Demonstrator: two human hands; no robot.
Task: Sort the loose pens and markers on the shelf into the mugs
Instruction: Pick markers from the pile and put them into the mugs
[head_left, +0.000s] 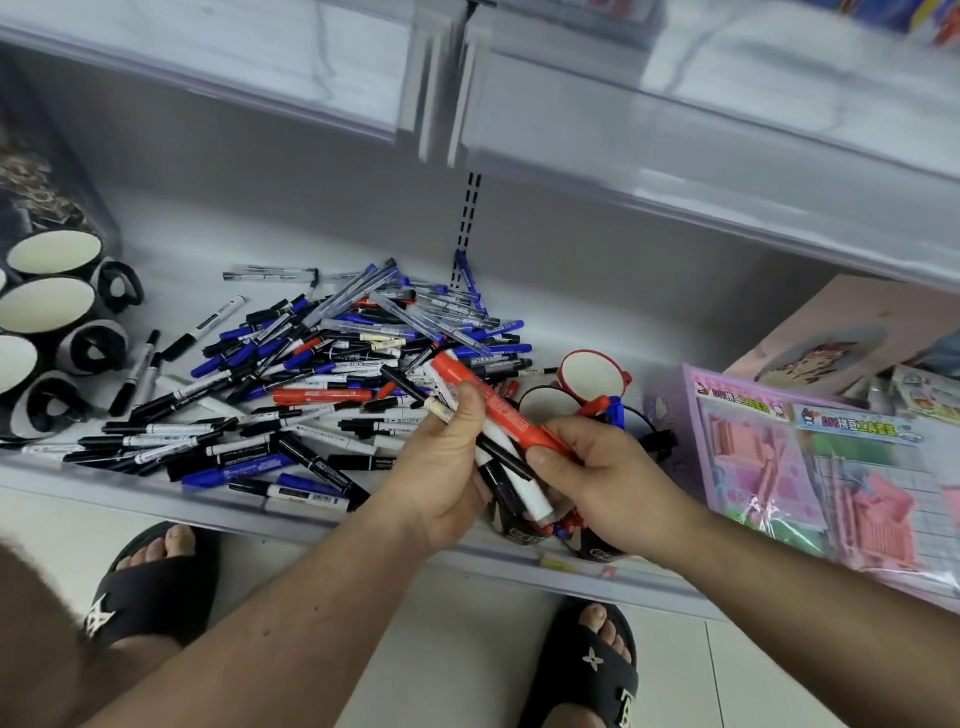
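A big heap of loose pens and markers (332, 374), black, blue, red and white, covers the middle of the shelf (156, 499). My left hand (447, 467) grips a bundle of markers (511, 475), black and white ones among them. My right hand (597, 467) pinches the lower end of a red marker (488, 397) that lies across that bundle. Just behind my hands stand a red-rimmed mug (592, 376) and a black mug (545, 408). Beneath my hands two more mugs hold pens, mostly hidden. Several black mugs with white insides (47, 306) stand at the far left.
A pink boxed craft kit (810, 467) in plastic wrap lies on the shelf to the right, with a pink box (831, 332) behind it. An upper shelf (675, 156) overhangs the work area. My feet in black slippers (150, 582) stand on the tiled floor below.
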